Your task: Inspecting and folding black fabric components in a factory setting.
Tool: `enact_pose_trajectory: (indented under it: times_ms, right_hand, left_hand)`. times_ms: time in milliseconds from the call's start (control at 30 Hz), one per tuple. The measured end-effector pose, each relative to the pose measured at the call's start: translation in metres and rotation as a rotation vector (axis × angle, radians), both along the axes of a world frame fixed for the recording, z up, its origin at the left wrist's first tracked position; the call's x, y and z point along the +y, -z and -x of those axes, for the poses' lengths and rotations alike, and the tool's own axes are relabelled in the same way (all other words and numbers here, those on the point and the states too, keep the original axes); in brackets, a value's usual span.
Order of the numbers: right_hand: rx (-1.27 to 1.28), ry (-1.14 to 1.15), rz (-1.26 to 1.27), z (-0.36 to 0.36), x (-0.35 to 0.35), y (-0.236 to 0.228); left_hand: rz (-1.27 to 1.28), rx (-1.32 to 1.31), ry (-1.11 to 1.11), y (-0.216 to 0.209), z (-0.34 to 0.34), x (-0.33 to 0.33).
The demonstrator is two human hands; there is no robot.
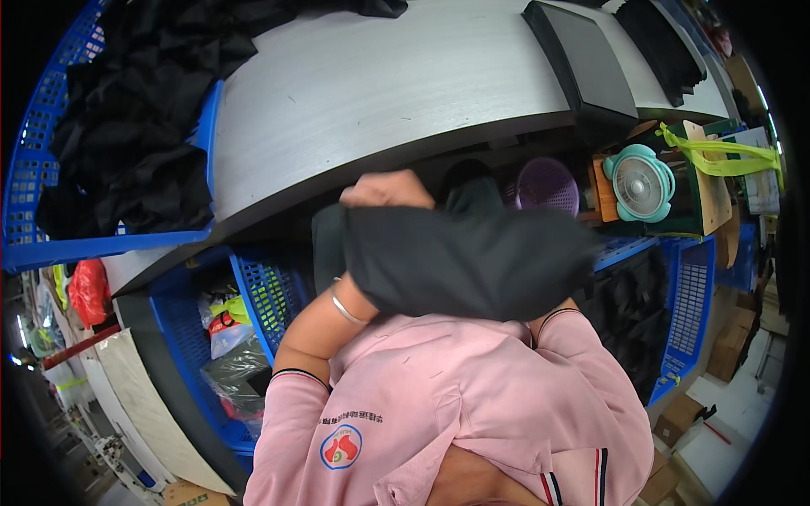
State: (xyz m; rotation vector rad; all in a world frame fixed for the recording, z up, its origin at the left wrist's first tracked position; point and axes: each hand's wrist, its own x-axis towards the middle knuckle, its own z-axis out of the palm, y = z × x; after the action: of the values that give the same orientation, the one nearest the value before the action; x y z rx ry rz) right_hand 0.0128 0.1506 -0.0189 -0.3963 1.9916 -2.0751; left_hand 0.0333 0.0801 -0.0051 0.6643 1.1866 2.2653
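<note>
A dark black cloth piece (pixel 472 261) stretches across in front of my chest, its right end smeared by motion. At its upper left edge, my left hand (pixel 390 187) shows with curled fingers, closed at the cloth; the cloth covers my wrist between the hand and the banded forearm. My right hand is hidden behind or inside the cloth, and only a bit of the right forearm (pixel 553 314) shows below it. Whether those fingers grip anything cannot be seen.
A grey-white table (pixel 388 76) lies ahead, bearing stacked black pieces (pixel 582 63). A blue basket (pixel 110 253) heaped with black cloth (pixel 135 126) stands left. Blue crates (pixel 190 337) (pixel 688 304) flank me. A purple basket (pixel 547 187) and a teal fan (pixel 643 183) stand right.
</note>
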Motion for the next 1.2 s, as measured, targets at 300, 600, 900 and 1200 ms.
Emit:
enact_pose_trajectory:
  times_ms: [300,600,900,1200]
  right_hand:
    - [-0.296,0.079,-0.131,-0.032,0.040,0.043]
    - [0.356,0.366,-0.281,-0.022,0.082,-0.038]
    - [-0.118,0.028,0.541,-0.031,0.112,-0.048]
    - [-0.307,0.427,0.622,0.018,0.115,-0.065]
  left_hand:
    - [-0.111,-0.577,-0.247,-0.013,0.051,0.004]
    - [-0.119,-0.284,-0.331,-0.001,0.012,-0.017]
    - [0.094,-0.193,-0.031,-0.008,0.026,-0.049]
    - [0.770,-0.045,0.204,0.031,-0.011,-0.044]
